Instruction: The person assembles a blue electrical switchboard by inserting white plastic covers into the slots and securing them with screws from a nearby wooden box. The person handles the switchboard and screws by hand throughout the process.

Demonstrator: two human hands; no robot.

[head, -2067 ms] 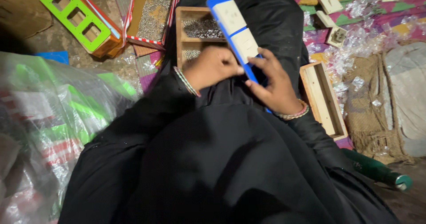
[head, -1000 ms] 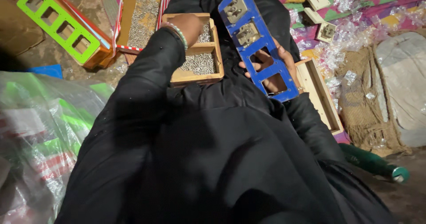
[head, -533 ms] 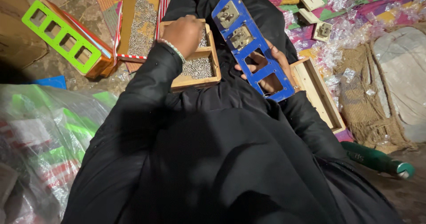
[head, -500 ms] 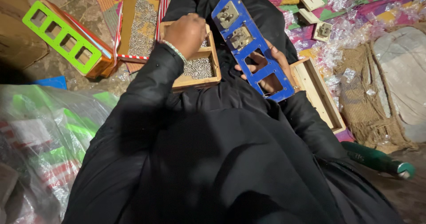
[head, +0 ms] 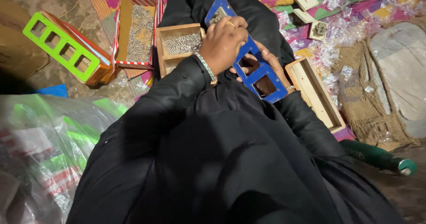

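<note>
Seated on the floor, a person's right hand (head: 266, 64) grips a blue four-window frame (head: 248, 55) from beneath while the left hand (head: 224, 42) presses fingertips onto its upper window; two lower windows gape unfilled.

- Blue frame (head: 248, 57): smooth, glossy plastic is seen.
- Wooden tray (head: 179, 44): pale matt wood, filled with shiny metal screws (head: 186, 43).
- Sacking (head: 370, 99): coarse, rough cloth.

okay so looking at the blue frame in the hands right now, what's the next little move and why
Probably press the left hand down to seat what it holds into the blue frame, while the right hand steadies it from beneath. The left fingers rest on an upper opening, and two lower openings are visibly empty.
</note>
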